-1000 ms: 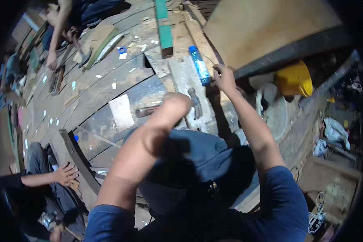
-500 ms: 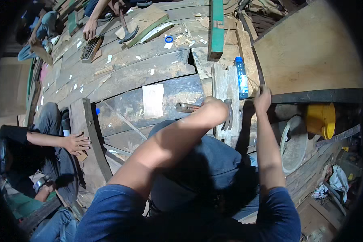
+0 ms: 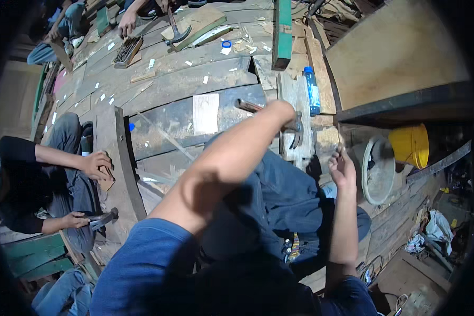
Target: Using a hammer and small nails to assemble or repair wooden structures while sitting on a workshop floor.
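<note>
My left hand (image 3: 282, 111) is wrapped round a claw hammer (image 3: 297, 138). Its handle end sticks out to the left and its head hangs over a pale, worn wooden block (image 3: 303, 149). Off to the right, my right hand (image 3: 342, 167) is raised palm up, fingers curled and pinched near a slim, thin piece that is too small to make out. A blue-capped plastic bottle (image 3: 312, 92) stands or lies just beyond the block; which one, I cannot tell.
A yellow bucket (image 3: 413, 147) and a grey-white basin (image 3: 379, 171) sit at the right, below a large wooden panel (image 3: 400, 58). At the left, a co-worker holds another hammer (image 3: 104, 219). Another person's hand (image 3: 127, 23) is near a box of nails (image 3: 127, 51).
My right hand has come down and nearer, turning palm up, away from the panel's edge. My left hand has shifted slightly farther away with the hammer. The co-worker at left now shows a hammer.
</note>
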Tool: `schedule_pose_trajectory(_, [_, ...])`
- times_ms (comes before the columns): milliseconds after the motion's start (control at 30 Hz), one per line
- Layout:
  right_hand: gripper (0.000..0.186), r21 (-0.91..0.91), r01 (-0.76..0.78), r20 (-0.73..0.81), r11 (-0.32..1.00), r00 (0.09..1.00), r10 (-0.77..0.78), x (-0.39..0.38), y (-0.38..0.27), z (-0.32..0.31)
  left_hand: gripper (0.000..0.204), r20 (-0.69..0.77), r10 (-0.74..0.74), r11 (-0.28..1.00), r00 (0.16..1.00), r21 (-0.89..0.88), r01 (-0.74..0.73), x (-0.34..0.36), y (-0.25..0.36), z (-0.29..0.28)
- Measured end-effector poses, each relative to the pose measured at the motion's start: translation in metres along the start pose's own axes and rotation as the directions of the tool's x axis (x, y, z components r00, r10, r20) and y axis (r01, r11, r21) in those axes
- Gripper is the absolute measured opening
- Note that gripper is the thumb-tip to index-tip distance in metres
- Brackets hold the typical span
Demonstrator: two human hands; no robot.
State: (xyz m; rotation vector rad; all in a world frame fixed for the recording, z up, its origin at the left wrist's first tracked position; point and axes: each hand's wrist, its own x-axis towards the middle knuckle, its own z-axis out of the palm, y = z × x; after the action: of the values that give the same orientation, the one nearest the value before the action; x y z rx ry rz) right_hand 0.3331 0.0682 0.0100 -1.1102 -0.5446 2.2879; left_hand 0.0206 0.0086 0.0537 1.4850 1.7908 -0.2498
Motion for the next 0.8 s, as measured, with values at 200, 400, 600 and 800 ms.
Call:
schedule_pose_trajectory(200, [0.018,-0.367,0.164,0.066,0.915,0.986,-0.151,-0.034,0.022,0.076,0.028,0.020,-0.075,0.995,0.997,-0.068,0.076,0.016,-0.041,0.036])
schedule_pose_trajectory(400, [0.022,-0.739,0.252,0.026,0.625,0.937,-0.347,0.002,0.047,0.056,0.028,0.047,-0.058,0.992,0.997,-0.113,0.063,-0.014,-0.025,-0.022])
schedule_pose_trajectory(600, [0.016,-0.886,0.420,0.192,0.197,0.718,-0.669,0.061,0.083,0.031,0.029,-0.411,-0.051,0.934,0.910,-0.341,-0.102,-0.027,-0.046,-0.017])
schedule_pose_trajectory(800, [0.013,-0.917,0.397,0.265,0.035,0.673,-0.690,0.073,0.097,0.020,0.030,-0.266,0.045,0.809,0.963,-0.556,-0.191,-0.032,-0.045,0.000])
